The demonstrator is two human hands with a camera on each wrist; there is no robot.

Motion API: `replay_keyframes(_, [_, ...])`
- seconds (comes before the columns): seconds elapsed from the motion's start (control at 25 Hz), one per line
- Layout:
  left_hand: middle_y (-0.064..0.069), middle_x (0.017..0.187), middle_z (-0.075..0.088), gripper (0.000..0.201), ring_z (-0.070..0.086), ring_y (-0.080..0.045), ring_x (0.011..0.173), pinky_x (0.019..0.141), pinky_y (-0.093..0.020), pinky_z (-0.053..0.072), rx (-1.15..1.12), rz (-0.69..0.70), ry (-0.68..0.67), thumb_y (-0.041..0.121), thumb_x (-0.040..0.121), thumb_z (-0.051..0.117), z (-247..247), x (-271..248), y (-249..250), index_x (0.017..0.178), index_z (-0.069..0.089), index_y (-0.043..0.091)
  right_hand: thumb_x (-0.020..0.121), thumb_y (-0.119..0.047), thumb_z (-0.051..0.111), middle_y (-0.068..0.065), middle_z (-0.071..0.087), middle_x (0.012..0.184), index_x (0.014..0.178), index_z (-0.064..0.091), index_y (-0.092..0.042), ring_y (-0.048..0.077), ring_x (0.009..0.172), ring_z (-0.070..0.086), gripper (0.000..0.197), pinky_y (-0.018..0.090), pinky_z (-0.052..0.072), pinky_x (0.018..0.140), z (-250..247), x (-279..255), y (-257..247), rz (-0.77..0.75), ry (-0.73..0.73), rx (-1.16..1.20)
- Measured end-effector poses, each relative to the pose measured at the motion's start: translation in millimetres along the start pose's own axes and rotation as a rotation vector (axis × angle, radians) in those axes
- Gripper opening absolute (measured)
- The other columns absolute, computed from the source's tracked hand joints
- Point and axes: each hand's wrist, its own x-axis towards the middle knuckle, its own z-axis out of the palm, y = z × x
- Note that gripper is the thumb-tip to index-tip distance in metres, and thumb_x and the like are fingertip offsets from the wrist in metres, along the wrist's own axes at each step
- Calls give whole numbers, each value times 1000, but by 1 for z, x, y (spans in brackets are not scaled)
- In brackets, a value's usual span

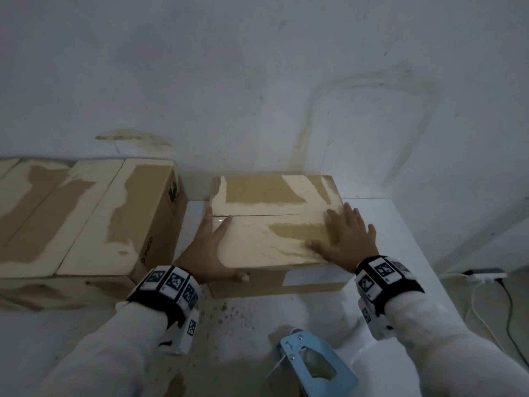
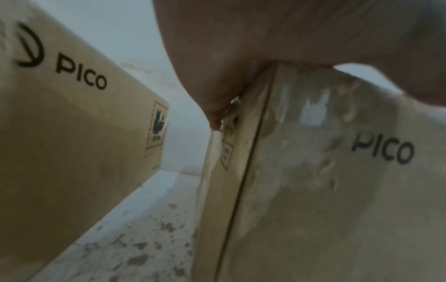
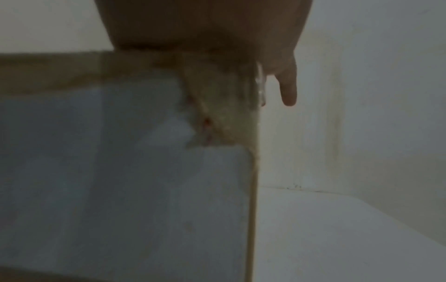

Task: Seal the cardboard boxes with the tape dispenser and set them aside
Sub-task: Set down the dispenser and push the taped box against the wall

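Observation:
A closed cardboard box [image 1: 274, 233] stands mid-table, its top glossy with clear tape and its flap seam running left to right. My left hand [image 1: 211, 247] lies over the box's near left corner, fingers straight on the top and thumb on the front face. The left wrist view shows the palm [image 2: 265, 38] on that corner of the box [image 2: 337, 190]. My right hand [image 1: 346, 239] presses flat on the top at the right end. In the right wrist view one fingertip [image 3: 288, 91] hangs past the box [image 3: 120, 171] edge. A blue tape dispenser [image 1: 312, 365] lies on the table in front, untouched.
Larger cardboard boxes [image 1: 86, 219] stand side by side at the left, a narrow gap from the central box; the nearest one [image 2: 72, 133] bears a PICO print. A stained white wall rises behind. The white table [image 1: 400, 253] ends at the right, with a power adapter and cables [image 1: 486, 273] beyond.

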Motion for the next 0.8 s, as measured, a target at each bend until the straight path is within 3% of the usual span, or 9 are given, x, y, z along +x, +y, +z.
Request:
replay_keyframes(0.08, [10,148,-40,145,-10,-18,147,119,-40,18,48,-1,-9,68,38,80,1,2,2,150,-6,33,32,-101,21,6,-12,159,147,0,-33,33,145,-13,135,61,2,113,6,-10,0,-100,-111,-71])
replay_keyframes(0.2, [10,148,-40,140,-2,-19,147,115,-37,26,59,-2,-4,55,47,86,4,7,12,150,-7,33,24,-101,22,5,-13,159,147,-5,-34,36,144,-18,142,57,3,116,7,-15,13,-149,-129,-135])
replay_keyframes(0.32, [11,149,-39,139,2,-21,147,112,-38,30,60,11,8,54,47,86,15,14,33,150,-5,33,20,-103,16,5,-9,160,148,-2,-34,36,144,-15,147,52,6,118,3,-14,38,-145,-91,-124])
replay_keyframes(0.8, [8,149,-40,140,6,-23,148,114,-40,30,56,58,-4,58,46,84,72,92,153,151,-4,31,12,-102,20,1,-6,160,148,1,-37,33,145,-15,152,47,6,118,-47,21,173,-62,-122,-81])
